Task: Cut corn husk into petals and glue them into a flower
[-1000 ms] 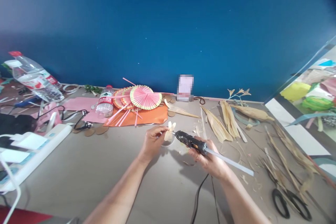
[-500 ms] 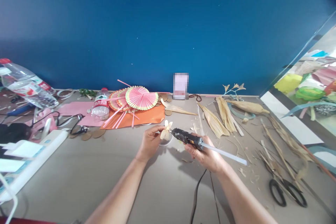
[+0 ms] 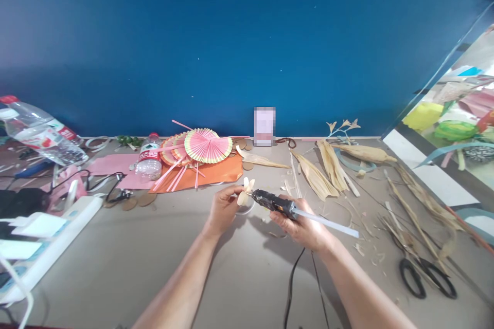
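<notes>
A small pale flower with several petals (image 3: 243, 198) is pinched in the fingers of my left hand (image 3: 224, 209). My right hand (image 3: 303, 226) is wrapped round a black hot glue gun (image 3: 274, 202), whose nozzle points left and meets the flower's middle. From the gun's back end a long translucent glue stick (image 3: 328, 222) sticks out to the right. A dark cord runs down from beneath my right hand. Behind the flower, a clear ring of tape or similar (image 3: 247, 207) lies partly hidden on the table.
Dried corn husks (image 3: 314, 175) and black-handled scissors (image 3: 428, 277) lie on the right. Pink paper fans (image 3: 208, 145) rest on orange paper (image 3: 219, 170) at the back. Plastic bottles (image 3: 148, 159) and a white power strip (image 3: 57, 244) are on the left.
The view has shifted slightly. Both hands keep nearly the same pose, with the glue gun's nozzle still at the flower.
</notes>
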The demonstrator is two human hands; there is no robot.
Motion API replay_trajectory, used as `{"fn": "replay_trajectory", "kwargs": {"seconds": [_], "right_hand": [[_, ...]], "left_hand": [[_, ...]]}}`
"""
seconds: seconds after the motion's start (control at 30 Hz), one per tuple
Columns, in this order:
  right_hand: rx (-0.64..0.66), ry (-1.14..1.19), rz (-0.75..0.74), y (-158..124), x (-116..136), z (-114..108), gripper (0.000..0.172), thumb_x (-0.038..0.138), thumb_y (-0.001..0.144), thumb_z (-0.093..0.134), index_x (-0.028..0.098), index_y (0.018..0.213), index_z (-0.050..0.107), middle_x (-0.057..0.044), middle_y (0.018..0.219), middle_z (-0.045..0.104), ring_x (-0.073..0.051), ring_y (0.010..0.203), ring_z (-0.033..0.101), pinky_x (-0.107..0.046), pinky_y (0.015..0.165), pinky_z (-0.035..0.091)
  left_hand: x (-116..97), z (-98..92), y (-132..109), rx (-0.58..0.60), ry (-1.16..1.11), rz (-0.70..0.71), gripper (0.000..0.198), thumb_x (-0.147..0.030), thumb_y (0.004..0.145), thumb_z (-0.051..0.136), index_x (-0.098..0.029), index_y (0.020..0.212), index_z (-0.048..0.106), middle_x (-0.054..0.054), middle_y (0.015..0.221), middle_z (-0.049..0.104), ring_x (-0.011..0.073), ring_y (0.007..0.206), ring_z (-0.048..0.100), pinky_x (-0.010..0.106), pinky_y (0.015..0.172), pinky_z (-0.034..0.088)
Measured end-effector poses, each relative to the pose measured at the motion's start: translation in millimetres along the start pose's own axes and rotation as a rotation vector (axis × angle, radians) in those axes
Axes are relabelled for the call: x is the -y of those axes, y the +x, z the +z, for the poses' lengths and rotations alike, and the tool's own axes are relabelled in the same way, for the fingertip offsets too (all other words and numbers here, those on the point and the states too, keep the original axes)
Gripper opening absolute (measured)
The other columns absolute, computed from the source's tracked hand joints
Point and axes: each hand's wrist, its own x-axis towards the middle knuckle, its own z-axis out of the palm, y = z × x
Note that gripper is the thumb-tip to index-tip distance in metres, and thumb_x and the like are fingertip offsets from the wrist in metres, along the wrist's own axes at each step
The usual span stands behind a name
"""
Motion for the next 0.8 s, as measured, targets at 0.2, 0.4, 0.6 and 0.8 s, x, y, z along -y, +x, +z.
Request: {"fn": "replay_trajectory", "kwargs": {"seconds": [0.2,0.4,0.6,0.8], "right_hand": [[-0.007,-0.037,-0.007,0,-1,1,0.026,0.041,0.079,0.049,0.018,0.069,0.048,0.005,0.05,0.044,-0.008,0.045,0.037,-0.02,0.044,0.029],[0.017,-0.079,0.001,0,1,2,0.028,0.044,0.081,0.045,0.019,0.069,0.045,0.005,0.052,0.045,-0.009,0.046,0.037,-0.022,0.046,0.029],[0.017,-0.09,-0.007,-1,2,2,0.03,0.046,0.081,0.043,0.019,0.068,0.043,0.004,0.052,0.045,-0.01,0.046,0.039,-0.022,0.047,0.03],[0.011,-0.056,-0.003,-2,4,2,0.03,0.047,0.081,0.044,0.019,0.069,0.042,0.004,0.051,0.046,-0.009,0.046,0.039,-0.021,0.047,0.03]], "left_hand": [[-4,2.1,0,-0.005,-0.058,-0.025,0.011,-0.014,0.056,0.065,-0.017,0.066,0.068,0.001,0.06,0.061,0.0095,0.05,0.048,0.022,0.048,0.038],[-2,1.0,-1,0.008,-0.054,-0.045,0.011,-0.015,0.057,0.066,-0.016,0.068,0.068,-0.002,0.054,0.056,0.0071,0.046,0.042,0.021,0.045,0.034],[-4,2.0,-1,0.021,-0.061,-0.049,0.009,-0.016,0.058,0.065,-0.016,0.067,0.068,-0.002,0.053,0.052,0.0077,0.048,0.042,0.02,0.046,0.034],[-15,5.5,-4,0.011,-0.04,-0.083,0.005,-0.02,0.057,0.066,-0.015,0.057,0.064,-0.003,0.051,0.052,0.0074,0.048,0.042,0.02,0.048,0.035]]}}
